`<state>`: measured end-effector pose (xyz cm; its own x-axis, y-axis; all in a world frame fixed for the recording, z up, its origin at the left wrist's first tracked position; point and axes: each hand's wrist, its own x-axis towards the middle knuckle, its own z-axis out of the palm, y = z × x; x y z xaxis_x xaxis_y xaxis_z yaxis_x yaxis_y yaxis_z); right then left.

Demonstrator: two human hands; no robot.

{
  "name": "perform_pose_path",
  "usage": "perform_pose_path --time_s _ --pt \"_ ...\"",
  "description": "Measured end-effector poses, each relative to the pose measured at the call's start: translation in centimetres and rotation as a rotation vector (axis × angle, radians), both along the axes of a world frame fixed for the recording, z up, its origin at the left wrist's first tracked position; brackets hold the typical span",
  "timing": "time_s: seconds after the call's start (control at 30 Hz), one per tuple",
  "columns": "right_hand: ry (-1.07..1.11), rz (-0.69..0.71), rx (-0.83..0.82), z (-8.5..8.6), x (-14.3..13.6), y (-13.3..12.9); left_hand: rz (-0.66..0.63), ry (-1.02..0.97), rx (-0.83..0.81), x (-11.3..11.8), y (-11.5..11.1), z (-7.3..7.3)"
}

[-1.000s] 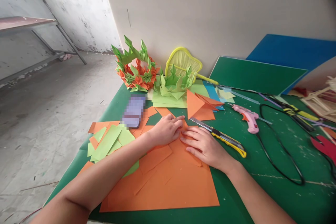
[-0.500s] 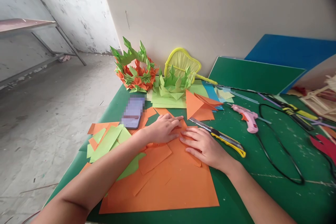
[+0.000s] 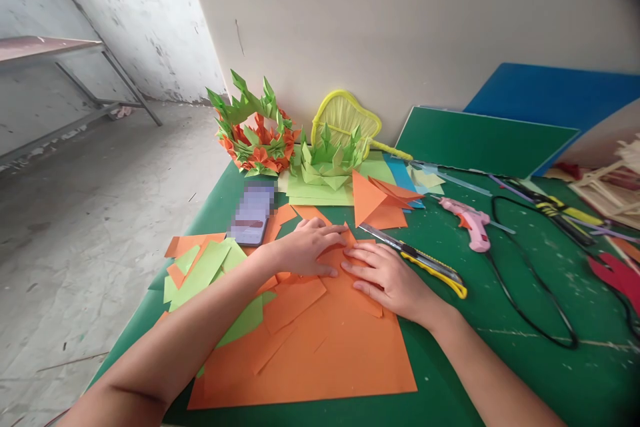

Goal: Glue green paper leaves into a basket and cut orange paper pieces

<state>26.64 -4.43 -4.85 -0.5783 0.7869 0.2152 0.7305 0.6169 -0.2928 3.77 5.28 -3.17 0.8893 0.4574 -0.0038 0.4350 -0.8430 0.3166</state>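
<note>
A small folded orange paper lies under my fingers, on top of a large orange sheet. My left hand rests over its left side, fingers stretched forward and the thumb apart. Pressed flat on its right side is my right hand, with the fingers spread. Loose orange cut pieces overlap below my left hand. A yellow utility knife with its blade out lies just right of my right hand. Behind it sits a folded orange paper form.
Green paper scraps and a phone lie to the left. A green paper crown, an orange-green paper wreath and a yellow fan stand at the back. Right, a pink glue gun trails its cable.
My left thumb has moved slightly toward me and away from the fingers. My left fingertips have drawn back a little. My right hand stays in place on the paper.
</note>
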Motion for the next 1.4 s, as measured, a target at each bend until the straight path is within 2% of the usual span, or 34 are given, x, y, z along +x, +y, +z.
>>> perform_pose_path --time_s 0.17,0.3,0.4,0.53,0.87,1.07,1.27,1.4 --pt "0.069 -0.003 -0.039 0.1 0.0 -0.1 0.040 0.002 0.065 0.4 -0.6 -0.1" --pt "0.227 -0.171 -0.014 -0.1 0.1 0.2 0.043 0.016 0.087 0.5 -0.7 -0.2" --pt "0.150 -0.278 0.003 -0.4 0.2 0.8 0.047 0.004 0.095 0.6 -0.6 -0.3" --pt "0.005 -0.298 0.011 -0.8 0.0 1.0 0.045 -0.009 0.095 0.6 -0.6 -0.3" --pt "-0.130 -0.294 0.098 -1.2 -0.1 1.0 0.033 -0.016 0.093 0.7 -0.5 -0.2" --pt "-0.104 -0.277 0.070 -0.4 -0.3 1.0 0.037 -0.011 0.100 0.7 -0.5 -0.3" --pt "0.017 -0.146 -0.018 1.2 1.8 -0.1 0.044 -0.004 0.100 0.7 -0.5 -0.3" --pt "0.084 -0.061 -0.062 1.4 3.1 -1.1 0.043 -0.013 0.099 0.6 -0.5 -0.3"
